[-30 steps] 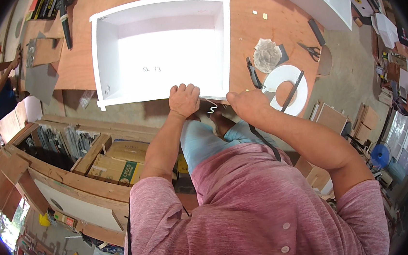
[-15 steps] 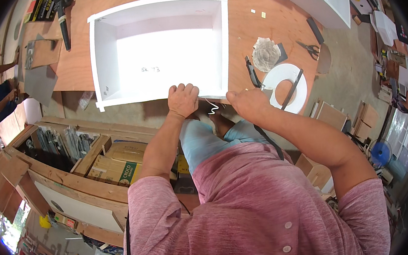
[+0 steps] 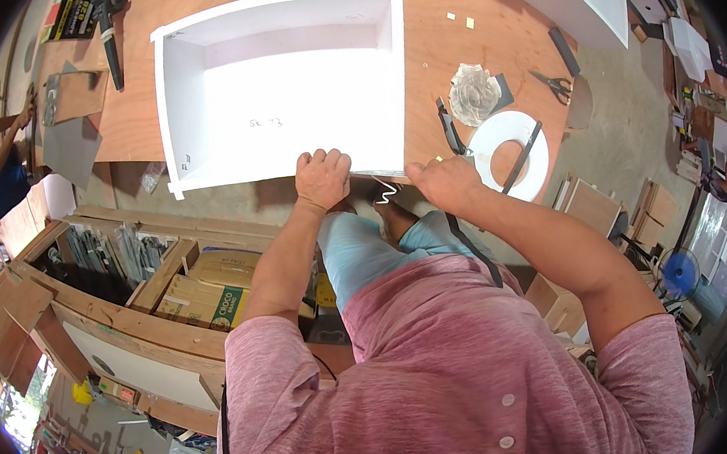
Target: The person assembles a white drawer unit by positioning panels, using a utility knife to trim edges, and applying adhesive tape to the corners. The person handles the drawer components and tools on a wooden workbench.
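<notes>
Edge trimming looks to be in hand: the white box (image 3: 291,86) lies on the surface (image 3: 431,57), near rim overhanging. The left hand (image 3: 323,177) curls its fingers over that rim; the right hand's (image 3: 448,183) fingers close round a thin grey tool (image 3: 389,172) along it, by a white curl (image 3: 391,192). The next stroke would call for firm bracing.

We wear a mottled pink shirt (image 3: 427,360) with short sleeves (image 3: 271,356) and 2 pale round buttons (image 3: 507,400). Our trousers (image 3: 352,258) are light blue. A black strap (image 3: 474,250) hangs at our right; a thin black cord (image 3: 225,447) edges our left side. Both hands (image 3: 323,180) are bare.
</notes>
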Motion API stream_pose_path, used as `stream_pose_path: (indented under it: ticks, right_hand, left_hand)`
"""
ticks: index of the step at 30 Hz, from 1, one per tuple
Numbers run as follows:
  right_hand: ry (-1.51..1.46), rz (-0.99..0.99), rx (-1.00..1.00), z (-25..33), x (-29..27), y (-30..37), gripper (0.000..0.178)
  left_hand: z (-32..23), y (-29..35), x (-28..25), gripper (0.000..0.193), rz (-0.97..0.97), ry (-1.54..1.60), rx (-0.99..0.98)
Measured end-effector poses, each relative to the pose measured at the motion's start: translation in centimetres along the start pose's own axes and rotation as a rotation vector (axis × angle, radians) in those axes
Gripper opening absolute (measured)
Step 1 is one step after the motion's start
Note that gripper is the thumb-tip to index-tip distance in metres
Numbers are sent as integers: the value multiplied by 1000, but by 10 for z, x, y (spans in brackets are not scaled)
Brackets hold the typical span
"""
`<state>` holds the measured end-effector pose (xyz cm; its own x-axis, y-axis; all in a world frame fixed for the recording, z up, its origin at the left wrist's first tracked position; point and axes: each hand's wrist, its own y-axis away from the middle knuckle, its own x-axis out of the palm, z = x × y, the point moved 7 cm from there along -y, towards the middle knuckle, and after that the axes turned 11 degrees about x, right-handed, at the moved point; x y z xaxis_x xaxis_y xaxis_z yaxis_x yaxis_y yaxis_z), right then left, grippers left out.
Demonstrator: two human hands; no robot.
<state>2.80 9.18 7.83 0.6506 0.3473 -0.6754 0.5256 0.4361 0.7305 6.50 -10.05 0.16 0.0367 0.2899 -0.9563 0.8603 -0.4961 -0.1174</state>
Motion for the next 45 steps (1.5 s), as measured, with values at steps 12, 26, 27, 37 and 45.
stream_pose_path:
  ticks: [12,26,27,37,45]
  right_hand:
    - [-93,-46,-38,-9,3,-2,15]
    - [-86,-129,8,-6,14,1,15]
    - [-81,-134,22,-4,13,1,16]
    - [-90,-123,57,4,8,9,20]
    - [-61,-61,105,10,11,12,27]
  left_hand:
    - [0,-1,2,21,47,-5,-2]
    - [-2,-1,1,24,92,-38,8]
    - [-1,0,2,24,101,-45,11]
    - [1,-16,-19,50,472,309,-34]
    - [-16,-56,8,36,514,576,-306]
